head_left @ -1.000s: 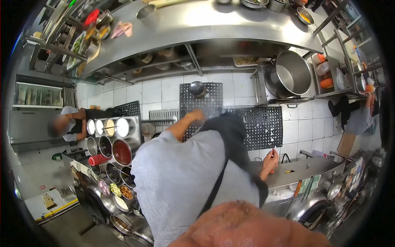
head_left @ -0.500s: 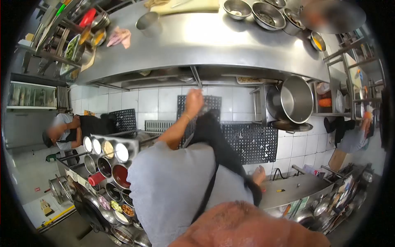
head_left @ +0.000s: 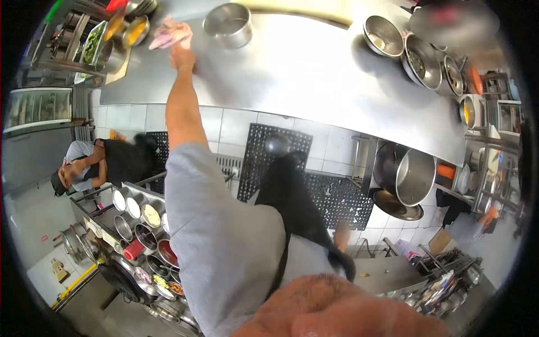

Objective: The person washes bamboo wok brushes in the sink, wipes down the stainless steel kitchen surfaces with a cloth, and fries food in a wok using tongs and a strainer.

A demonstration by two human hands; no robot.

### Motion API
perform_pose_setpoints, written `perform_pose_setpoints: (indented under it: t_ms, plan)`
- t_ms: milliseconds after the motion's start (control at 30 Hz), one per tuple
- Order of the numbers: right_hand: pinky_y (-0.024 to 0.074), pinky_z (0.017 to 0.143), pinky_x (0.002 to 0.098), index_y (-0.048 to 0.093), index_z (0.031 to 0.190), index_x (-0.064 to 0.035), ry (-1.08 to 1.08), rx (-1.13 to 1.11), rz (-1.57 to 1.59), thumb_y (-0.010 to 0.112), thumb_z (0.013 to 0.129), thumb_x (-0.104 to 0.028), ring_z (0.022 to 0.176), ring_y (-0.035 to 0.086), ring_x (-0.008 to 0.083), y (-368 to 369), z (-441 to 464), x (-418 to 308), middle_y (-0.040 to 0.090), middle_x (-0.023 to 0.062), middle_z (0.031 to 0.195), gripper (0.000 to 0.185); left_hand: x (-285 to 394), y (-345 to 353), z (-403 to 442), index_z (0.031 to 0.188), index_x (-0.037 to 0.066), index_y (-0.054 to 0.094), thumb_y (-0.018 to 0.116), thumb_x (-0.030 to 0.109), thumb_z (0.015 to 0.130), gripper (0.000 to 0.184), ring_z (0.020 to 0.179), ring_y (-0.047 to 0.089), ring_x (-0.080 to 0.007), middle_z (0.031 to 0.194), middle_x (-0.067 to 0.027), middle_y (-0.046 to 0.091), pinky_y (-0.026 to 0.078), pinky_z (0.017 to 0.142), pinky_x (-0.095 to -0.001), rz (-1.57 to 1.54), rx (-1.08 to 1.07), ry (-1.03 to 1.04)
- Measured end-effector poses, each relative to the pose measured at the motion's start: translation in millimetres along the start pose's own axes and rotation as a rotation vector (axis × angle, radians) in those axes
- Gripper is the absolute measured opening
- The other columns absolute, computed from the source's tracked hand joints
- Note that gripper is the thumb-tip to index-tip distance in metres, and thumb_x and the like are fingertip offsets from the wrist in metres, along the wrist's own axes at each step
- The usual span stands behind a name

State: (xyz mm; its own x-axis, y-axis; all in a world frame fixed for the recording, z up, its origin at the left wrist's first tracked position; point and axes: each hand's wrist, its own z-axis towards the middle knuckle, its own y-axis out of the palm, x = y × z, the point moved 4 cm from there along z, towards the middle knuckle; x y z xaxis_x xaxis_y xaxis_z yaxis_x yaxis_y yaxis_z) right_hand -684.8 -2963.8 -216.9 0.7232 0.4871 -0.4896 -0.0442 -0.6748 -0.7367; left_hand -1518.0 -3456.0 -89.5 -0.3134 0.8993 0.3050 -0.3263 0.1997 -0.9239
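Stretched far out over the steel counter (head_left: 303, 73), my left hand (head_left: 182, 57) is closed on a pink cloth (head_left: 170, 33). The cloth is bunched up and covers some of the fingertips. A round steel pot (head_left: 229, 36) stands just to the right of the cloth. Low at my right side hangs my right hand (head_left: 341, 235), near the edge of a lower steel worktop (head_left: 387, 269). Motion smears its fingers, and no object shows in it.
Steel bowls (head_left: 383, 36) line the counter's right side. A large stockpot (head_left: 415, 177) stands beyond the black floor mats (head_left: 331, 196). Containers of ingredients (head_left: 150, 214) fill a rack at my left. One person (head_left: 84, 163) is at the left, another (head_left: 471, 224) at the right.
My left hand has gone from above the floor mat out to the pink cloth and closed on it. My body has leaned toward the counter. The right hand has shifted slightly left in view.
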Motion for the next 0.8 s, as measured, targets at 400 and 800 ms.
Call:
perform_pose_setpoints:
  t_ms: [400, 800]
  plan:
    - [0.0511, 0.080, 0.0461, 0.064, 0.116, -0.0012, 0.447, -0.074, 0.021, 0.053, 0.088, -0.024, 0.095, 0.065, 0.0394, 34, -20, 9, 0.066, 0.0274, 0.105, 0.038, -2, 32, 18, 0.124, 0.014, 0.062, 0.061, 0.033, 0.089, 0.040, 0.118, 0.056, -0.0313, 0.127, -0.0150, 0.060, 0.048, 0.096, -0.0432, 0.376, -0.018, 0.886]
    - [0.0508, 0.084, 0.0464, 0.068, 0.102, -0.0008, 0.317, 0.469, 0.387, 0.055, 0.084, -0.015, 0.091, 0.065, 0.0386, 2, -78, -65, 0.068, 0.0214, 0.093, 0.026, 171, -167, -399, 0.115, -0.001, 0.055, 0.041, 0.050, 0.096, 0.056, 0.083, 0.057, -0.0202, 0.093, -0.0105, 0.059, 0.047, 0.073, -0.0361, -0.960, -1.343, 0.323]
